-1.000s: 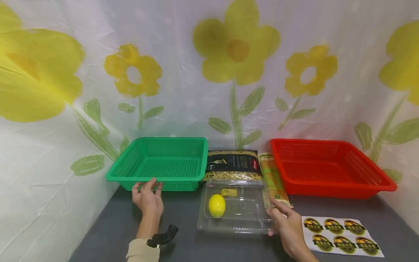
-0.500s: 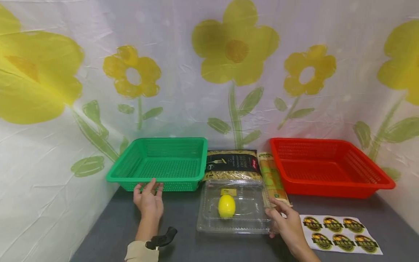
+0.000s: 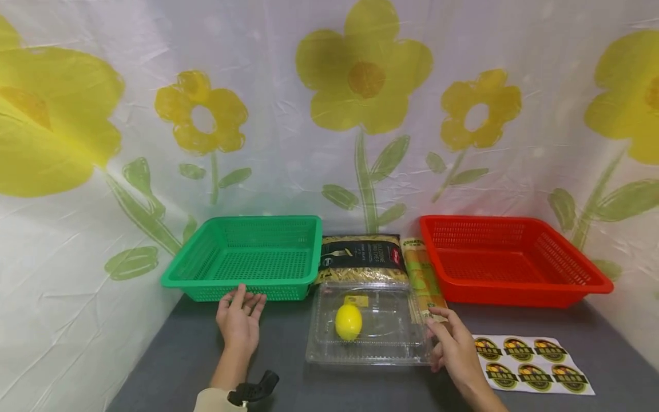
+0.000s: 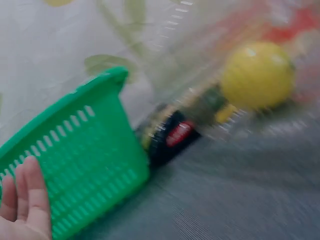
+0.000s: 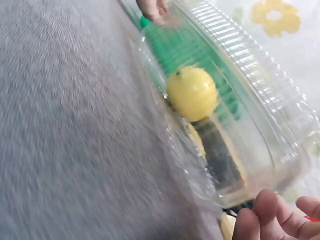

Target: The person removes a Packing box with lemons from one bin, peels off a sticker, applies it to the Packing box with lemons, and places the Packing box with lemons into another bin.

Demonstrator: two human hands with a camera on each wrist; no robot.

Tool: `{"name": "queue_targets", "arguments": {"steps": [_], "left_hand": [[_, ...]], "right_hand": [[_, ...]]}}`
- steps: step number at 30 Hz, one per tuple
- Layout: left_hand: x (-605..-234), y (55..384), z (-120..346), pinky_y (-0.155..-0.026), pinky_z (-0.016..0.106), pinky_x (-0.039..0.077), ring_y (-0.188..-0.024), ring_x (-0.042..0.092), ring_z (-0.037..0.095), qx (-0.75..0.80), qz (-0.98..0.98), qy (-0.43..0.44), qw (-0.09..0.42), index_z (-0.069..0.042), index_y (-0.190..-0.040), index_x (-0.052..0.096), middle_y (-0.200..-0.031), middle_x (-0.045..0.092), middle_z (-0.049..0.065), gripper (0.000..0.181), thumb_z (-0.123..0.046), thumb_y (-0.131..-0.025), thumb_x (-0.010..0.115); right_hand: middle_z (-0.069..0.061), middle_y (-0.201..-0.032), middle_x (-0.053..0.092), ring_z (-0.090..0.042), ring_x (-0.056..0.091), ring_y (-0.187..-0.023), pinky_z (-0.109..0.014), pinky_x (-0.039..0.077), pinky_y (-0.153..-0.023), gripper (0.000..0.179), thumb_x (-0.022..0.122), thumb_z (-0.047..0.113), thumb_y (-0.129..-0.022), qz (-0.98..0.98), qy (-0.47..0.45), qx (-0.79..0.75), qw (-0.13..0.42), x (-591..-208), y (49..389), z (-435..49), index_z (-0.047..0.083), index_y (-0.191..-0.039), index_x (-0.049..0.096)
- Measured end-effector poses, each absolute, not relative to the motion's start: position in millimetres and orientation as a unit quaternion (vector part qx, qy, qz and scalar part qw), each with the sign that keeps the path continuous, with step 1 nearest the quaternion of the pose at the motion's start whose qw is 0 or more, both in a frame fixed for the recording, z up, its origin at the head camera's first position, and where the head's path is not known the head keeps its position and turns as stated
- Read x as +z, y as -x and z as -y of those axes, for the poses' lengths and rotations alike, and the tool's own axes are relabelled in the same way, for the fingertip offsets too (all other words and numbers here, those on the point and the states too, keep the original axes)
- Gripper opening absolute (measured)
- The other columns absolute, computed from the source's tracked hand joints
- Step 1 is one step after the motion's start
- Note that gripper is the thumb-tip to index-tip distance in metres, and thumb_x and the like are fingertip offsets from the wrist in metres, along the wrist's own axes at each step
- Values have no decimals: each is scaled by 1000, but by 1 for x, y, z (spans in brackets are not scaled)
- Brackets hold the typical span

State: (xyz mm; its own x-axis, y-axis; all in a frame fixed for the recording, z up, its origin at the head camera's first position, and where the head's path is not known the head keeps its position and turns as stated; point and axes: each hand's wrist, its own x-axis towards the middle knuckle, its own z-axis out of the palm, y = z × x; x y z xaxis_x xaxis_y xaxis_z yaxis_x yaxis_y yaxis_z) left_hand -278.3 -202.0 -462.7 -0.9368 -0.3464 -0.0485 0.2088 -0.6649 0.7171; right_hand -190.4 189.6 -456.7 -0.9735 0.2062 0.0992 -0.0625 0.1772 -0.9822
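Note:
A clear plastic clamshell box (image 3: 383, 349) lies closed on the dark table, with a yellow lemon (image 3: 348, 322) inside. Beside the lemon is a small yellow packet or label (image 3: 356, 301); whether it is inside the box I cannot tell. My right hand (image 3: 455, 349) is at the box's right edge, fingers loosely bent; in the right wrist view its fingertips (image 5: 266, 200) are close to the box's end and grip nothing. My left hand (image 3: 239, 321) is palm up in front of the green basket (image 3: 242, 282), its fingers extended near the basket's front wall.
Behind the box lie a bag of pasta (image 3: 362, 260) and a long pack of noodles (image 3: 424, 274). A red basket (image 3: 520, 292) stands at the right. In front of it lies a white sheet of round stickers (image 3: 532, 365). A flowered cloth (image 3: 278, 143) hangs behind everything.
The lemon has rolled right inside the box, then back left. My right hand has shifted slightly away from the box's edge, and my left hand has moved a little to the right.

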Motion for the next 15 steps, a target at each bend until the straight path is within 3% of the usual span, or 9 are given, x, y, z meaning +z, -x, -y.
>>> {"name": "queue_targets", "arguments": {"steps": [6, 11, 15], "left_hand": [[-468, 275, 185, -85, 42, 61, -81, 64, 21, -856, 509, -29, 85, -9, -120, 42, -92, 59, 4, 21, -24, -109, 49], [-463, 267, 167, -79, 49, 61, -82, 65, 26, -807, 590, 0, 16, -1, -129, 39, -98, 59, 11, 36, -22, -105, 56], [-457, 257, 153, -69, 50, 61, -85, 63, 28, -775, 630, 7, -42, -2, -135, 39, -110, 55, 18, 51, -32, -100, 62]], "right_hand": [[-19, -91, 60, -23, 55, -47, -36, 50, -41, 35, 58, 32, -104, 793, 48, 595, 122, -449, 194, -211, 5, -127, 59], [-16, -83, 64, -21, 57, -51, -32, 48, -42, 32, 66, 31, -100, 839, 56, 524, 135, -447, 195, -235, 5, -118, 65], [-10, -93, 69, -20, 65, -64, -30, 53, -50, 27, 73, 26, -95, 867, 52, 469, 162, -452, 193, -251, 7, -113, 70]]}}
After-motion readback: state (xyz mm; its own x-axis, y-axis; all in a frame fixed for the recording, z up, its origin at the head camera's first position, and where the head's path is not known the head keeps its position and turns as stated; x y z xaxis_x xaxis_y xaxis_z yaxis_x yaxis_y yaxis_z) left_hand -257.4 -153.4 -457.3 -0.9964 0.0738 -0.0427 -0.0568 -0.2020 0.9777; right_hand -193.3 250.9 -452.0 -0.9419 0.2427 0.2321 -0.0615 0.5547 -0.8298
